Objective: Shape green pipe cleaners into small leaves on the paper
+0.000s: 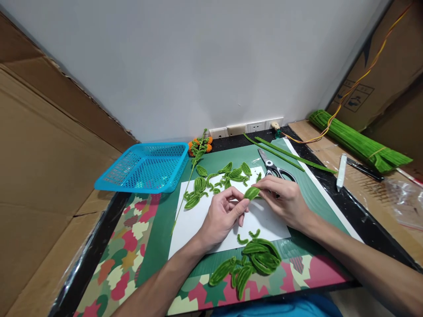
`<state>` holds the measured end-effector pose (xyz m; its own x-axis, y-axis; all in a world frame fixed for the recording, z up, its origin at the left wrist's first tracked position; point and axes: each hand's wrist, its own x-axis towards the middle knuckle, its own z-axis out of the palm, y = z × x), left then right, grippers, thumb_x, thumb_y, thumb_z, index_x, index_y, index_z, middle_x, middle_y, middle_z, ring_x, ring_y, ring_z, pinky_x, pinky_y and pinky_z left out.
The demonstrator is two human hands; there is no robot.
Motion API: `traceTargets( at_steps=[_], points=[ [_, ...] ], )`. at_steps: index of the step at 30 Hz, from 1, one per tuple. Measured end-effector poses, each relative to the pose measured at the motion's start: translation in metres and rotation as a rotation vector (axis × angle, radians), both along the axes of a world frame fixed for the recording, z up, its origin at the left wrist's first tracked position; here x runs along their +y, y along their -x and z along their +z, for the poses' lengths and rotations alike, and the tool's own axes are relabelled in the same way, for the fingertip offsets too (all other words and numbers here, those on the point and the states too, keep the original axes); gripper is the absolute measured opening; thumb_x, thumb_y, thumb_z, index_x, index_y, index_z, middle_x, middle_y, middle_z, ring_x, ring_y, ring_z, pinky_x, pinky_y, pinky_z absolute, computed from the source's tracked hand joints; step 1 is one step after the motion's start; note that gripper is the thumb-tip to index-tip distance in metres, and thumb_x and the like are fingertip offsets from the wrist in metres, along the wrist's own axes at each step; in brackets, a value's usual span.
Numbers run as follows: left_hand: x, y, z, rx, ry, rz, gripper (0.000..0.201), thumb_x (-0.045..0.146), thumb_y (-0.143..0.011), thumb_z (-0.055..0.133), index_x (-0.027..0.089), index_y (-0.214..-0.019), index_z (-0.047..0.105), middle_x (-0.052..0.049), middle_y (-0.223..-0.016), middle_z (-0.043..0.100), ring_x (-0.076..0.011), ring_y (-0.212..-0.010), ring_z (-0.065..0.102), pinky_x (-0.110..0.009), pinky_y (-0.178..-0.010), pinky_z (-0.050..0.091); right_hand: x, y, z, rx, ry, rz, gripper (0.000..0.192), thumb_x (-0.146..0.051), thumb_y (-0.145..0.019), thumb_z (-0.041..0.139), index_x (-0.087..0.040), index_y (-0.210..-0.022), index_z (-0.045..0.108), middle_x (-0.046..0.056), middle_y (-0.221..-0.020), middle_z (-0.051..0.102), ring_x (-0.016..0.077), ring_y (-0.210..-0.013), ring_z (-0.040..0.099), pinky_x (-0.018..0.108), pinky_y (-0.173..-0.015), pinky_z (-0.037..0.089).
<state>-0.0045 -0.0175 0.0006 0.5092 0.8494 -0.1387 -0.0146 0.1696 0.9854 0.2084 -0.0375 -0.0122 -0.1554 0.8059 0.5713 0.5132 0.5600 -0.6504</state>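
Observation:
Between my two hands is a fuzzy green pipe-cleaner leaf (251, 193), held just above a white sheet of paper (188, 229). My left hand (226, 213) pinches its left end between thumb and finger. On the other end, the fingertips of my right hand (284, 198) are closed. Beyond my hands lies a scatter of similar green leaves (200, 185) and short curled pieces. Nearer to me rests another pile of leaves (262, 255). Scissors (272, 167) with dark handles lie behind my right hand, which partly covers them.
A blue plastic basket (148, 169) stands at the left, beside a pipe-cleaner stem with orange flowers (200, 145). Long green pipe cleaners (294, 156) lie at the back right. Farther right are a bundle of green pipe cleaners (360, 141), a white pen-like tool (341, 171) and a hanging yellow wire (350, 90).

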Motion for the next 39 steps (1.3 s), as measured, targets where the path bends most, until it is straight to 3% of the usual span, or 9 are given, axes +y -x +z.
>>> traceTargets(
  at_steps=[6, 10, 18, 25, 30, 35, 39],
  points=[
    [0.000, 0.004, 0.003, 0.135, -0.176, 0.000, 0.033, 0.046, -0.094, 0.075, 0.017, -0.092, 0.061, 0.001, -0.071, 0.064, -0.0105, -0.058, 0.060, -0.021, -0.054, 0.047, 0.000, -0.002, 0.000, -0.029, -0.037, -0.011, 0.022, -0.016, -0.102, 0.055, -0.021, -0.102, 0.076, 0.009, -0.091, 0.078, 0.0209, -0.079, 0.073, 0.032, -0.069, 0.055],
    [-0.001, 0.005, 0.004, 0.228, -0.319, 0.024, 0.028, 0.043, -0.096, 0.074, 0.017, -0.089, 0.065, 0.000, -0.081, 0.064, -0.0107, -0.068, 0.057, -0.022, -0.063, 0.046, 0.001, -0.002, -0.001, -0.039, -0.019, -0.009, 0.023, -0.017, -0.102, 0.054, -0.021, -0.101, 0.076, 0.008, -0.089, 0.078, 0.0207, -0.077, 0.073, 0.032, -0.066, 0.053],
    [0.000, 0.004, -0.003, 0.134, -0.171, 0.033, 0.030, 0.045, -0.093, 0.077, 0.018, -0.103, 0.069, 0.001, -0.078, 0.061, -0.0084, -0.060, 0.050, -0.019, -0.052, 0.039, 0.001, -0.003, 0.000, -0.087, -0.115, -0.099, 0.020, -0.014, -0.099, 0.057, -0.018, -0.106, 0.075, 0.008, -0.087, 0.079, 0.0171, -0.064, 0.069, 0.029, -0.056, 0.047],
    [0.000, 0.004, -0.003, 0.094, -0.117, 0.038, 0.027, 0.044, -0.094, 0.076, 0.020, -0.101, 0.066, 0.003, -0.074, 0.060, -0.0076, -0.054, 0.049, -0.019, -0.048, 0.040, 0.002, -0.005, 0.004, -0.107, -0.175, -0.106, 0.017, -0.015, -0.100, 0.059, -0.018, -0.105, 0.074, 0.006, -0.079, 0.076, 0.0161, -0.057, 0.063, 0.029, -0.055, 0.047],
    [0.008, 0.010, 0.001, 0.083, -0.203, 0.020, 0.024, 0.038, -0.093, 0.078, 0.018, -0.089, 0.064, 0.003, -0.074, 0.058, -0.0079, -0.058, 0.051, -0.020, -0.053, 0.041, 0.007, -0.005, 0.002, -0.186, -0.235, -0.080, 0.020, -0.016, -0.104, 0.054, -0.017, -0.095, 0.072, 0.006, -0.071, 0.071, 0.0173, -0.059, 0.063, 0.029, -0.057, 0.044],
    [0.012, 0.015, 0.004, 0.136, -0.296, -0.008, 0.025, 0.037, -0.095, 0.075, 0.016, -0.087, 0.065, 0.001, -0.075, 0.058, -0.0104, -0.065, 0.054, -0.022, -0.059, 0.044, 0.010, -0.002, -0.001, -0.188, -0.350, -0.073, 0.022, -0.017, -0.106, 0.052, -0.017, -0.091, 0.068, 0.001, -0.065, 0.064, 0.0142, -0.053, 0.055, 0.028, -0.055, 0.036],
    [0.011, 0.017, 0.005, 0.121, -0.292, -0.032, 0.024, 0.037, -0.095, 0.076, 0.017, -0.086, 0.065, 0.001, -0.075, 0.060, -0.0111, -0.065, 0.058, -0.023, -0.060, 0.047, 0.007, 0.000, -0.001, -0.141, -0.320, -0.038, 0.020, -0.015, -0.102, 0.054, -0.017, -0.086, 0.066, 0.000, -0.063, 0.061, 0.0143, -0.051, 0.052, 0.029, -0.053, 0.034]
  ],
)
